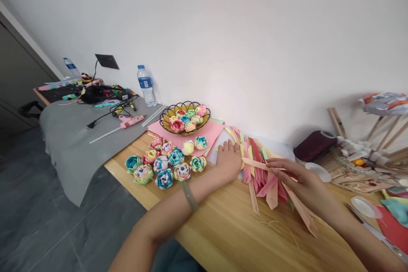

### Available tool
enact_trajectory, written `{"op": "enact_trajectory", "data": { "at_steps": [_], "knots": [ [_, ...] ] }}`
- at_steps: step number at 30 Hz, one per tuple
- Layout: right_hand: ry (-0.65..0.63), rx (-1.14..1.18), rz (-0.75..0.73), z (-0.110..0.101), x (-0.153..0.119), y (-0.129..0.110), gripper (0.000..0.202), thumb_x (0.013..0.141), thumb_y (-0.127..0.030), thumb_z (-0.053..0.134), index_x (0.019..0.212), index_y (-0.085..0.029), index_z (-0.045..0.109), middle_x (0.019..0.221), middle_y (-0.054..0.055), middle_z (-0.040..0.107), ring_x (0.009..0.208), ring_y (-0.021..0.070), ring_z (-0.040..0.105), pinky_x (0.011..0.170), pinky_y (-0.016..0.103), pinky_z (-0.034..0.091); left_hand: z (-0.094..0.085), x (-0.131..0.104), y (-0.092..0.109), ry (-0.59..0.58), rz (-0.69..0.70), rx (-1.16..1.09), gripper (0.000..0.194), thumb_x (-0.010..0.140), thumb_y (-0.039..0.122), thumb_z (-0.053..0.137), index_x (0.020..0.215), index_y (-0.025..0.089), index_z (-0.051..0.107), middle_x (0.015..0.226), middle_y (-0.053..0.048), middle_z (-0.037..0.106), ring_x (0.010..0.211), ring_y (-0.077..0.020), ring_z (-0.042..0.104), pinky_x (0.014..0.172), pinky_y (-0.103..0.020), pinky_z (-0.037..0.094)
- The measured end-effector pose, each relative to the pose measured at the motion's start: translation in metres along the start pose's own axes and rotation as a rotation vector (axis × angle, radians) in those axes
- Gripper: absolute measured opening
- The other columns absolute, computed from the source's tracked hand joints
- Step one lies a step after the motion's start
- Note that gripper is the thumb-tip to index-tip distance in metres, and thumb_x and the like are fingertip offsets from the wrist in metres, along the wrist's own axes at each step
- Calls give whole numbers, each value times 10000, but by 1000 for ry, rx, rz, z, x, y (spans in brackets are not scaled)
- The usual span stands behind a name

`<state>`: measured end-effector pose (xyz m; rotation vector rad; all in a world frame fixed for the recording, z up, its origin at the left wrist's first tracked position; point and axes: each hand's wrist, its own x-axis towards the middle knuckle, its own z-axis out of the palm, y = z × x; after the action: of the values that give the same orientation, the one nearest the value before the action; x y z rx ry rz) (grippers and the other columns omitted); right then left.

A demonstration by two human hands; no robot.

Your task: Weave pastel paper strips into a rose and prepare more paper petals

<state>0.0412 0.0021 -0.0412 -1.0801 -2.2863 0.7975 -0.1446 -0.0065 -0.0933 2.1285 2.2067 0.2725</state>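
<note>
My left hand (228, 160) lies palm down at the left side of a heap of folded paper strips (251, 159), its fingers stretched forward over white paper. Pinched in my right hand (298, 178) is a peach paper strip (254, 162), whose tip points toward my left wrist. More pink, red, yellow and green strips lie under and around it, some hanging toward the table's front. Left of my left hand sit several rolled paper flowers (176, 157). A wicker basket (164, 126) behind them holds more flowers on pink paper sheets (216, 129).
On the grey mat (75, 127) lie a pink glue gun (132, 121) and cables. A water bottle (146, 87) stands by the wall. To the right are a maroon thread spool (315, 144), a white tape roll (366, 207), scissors (379, 236) and a thread (283, 227).
</note>
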Motion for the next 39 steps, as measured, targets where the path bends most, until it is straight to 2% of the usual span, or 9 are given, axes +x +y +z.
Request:
{"op": "enact_trajectory", "data": {
  "at_steps": [9, 14, 16, 19, 22, 26, 30, 36, 39],
  "knots": [
    [120, -20, 80, -12, -22, 28, 349, 768, -511, 477, 904, -237, 644, 1077, 73, 646, 1036, 262, 565, 877, 409, 451, -13, 9, 12, 20, -49, -175, 353, 811, 160, 390, 1154, 102, 450, 1093, -172, 565, 1020, -268, 486, 787, -366, 437],
    [314, -183, 290, -25, -9, 45, 451, 777, -540, 407, 995, -213, 628, 1081, 98, 653, 950, 294, 614, 747, 391, 516, -18, 29, 4, 111, -116, -291, 332, 849, 196, 323, 1140, 88, 441, 1169, -188, 504, 1072, -264, 464, 822, -359, 418],
    [343, -283, 238, -23, 9, 53, 495, 824, -503, 343, 1096, -156, 569, 1142, 135, 617, 1001, 280, 598, 767, 358, 516, -14, 41, 3, 152, -107, -335, 361, 887, 255, 274, 1173, 96, 425, 1238, -175, 460, 1143, -243, 423, 905, -352, 376],
    [270, -468, 172, -12, 34, 63, 536, 849, -445, 295, 1132, -50, 521, 1148, 217, 588, 1068, 312, 554, 836, 421, 473, -3, 54, 4, 143, -50, -395, 381, 904, 338, 277, 1122, 112, 492, 1201, -153, 510, 1141, -227, 443, 946, -362, 351],
    [193, -567, 114, -3, 40, 66, 452, 850, -420, 330, 1029, -94, 587, 1058, 193, 635, 1039, 321, 565, 859, 445, 441, 5, 56, 5, 116, 21, -448, 317, 889, 352, 381, 1032, 130, 556, 1096, -105, 580, 1044, -206, 521, 910, -401, 392],
    [74, -676, 8, -3, 20, 58, 335, 883, -330, 328, 1006, -193, 608, 992, 88, 673, 940, 257, 611, 837, 403, 451, 4, 54, 3, 148, 13, -502, 274, 858, 336, 476, 1042, 150, 556, 1077, -76, 579, 955, -187, 561, 839, -415, 453],
    [92, -806, -22, -12, -7, 56, 371, 838, -145, 363, 1152, -48, 536, 1215, 196, 546, 1152, 304, 469, 947, 439, 368, 0, 59, -1, 194, -1, -540, 311, 856, 314, 484, 1127, 165, 512, 1173, -91, 526, 1014, -208, 537, 850, -430, 456],
    [66, -1160, -32, -24, -32, 63, 334, 780, -29, 377, 969, -78, 648, 1203, 209, 556, 1097, 350, 508, 865, 474, 432, 11, 62, 6, 101, 69, -576, 309, 851, 312, 495, 1121, 163, 516, 1133, -85, 547, 950, -190, 564, 796, -398, 489],
    [115, -1050, -69, -25, -28, 68, 331, 792, -53, 354, 959, -60, 640, 1179, 233, 560, 1111, 356, 497, 890, 490, 412, 13, 61, 12, 126, 27, -570, 308, 851, 315, 493, 1121, 168, 518, 1151, -86, 539, 974, -195, 554, 820, -410, 476]
  ]
}}
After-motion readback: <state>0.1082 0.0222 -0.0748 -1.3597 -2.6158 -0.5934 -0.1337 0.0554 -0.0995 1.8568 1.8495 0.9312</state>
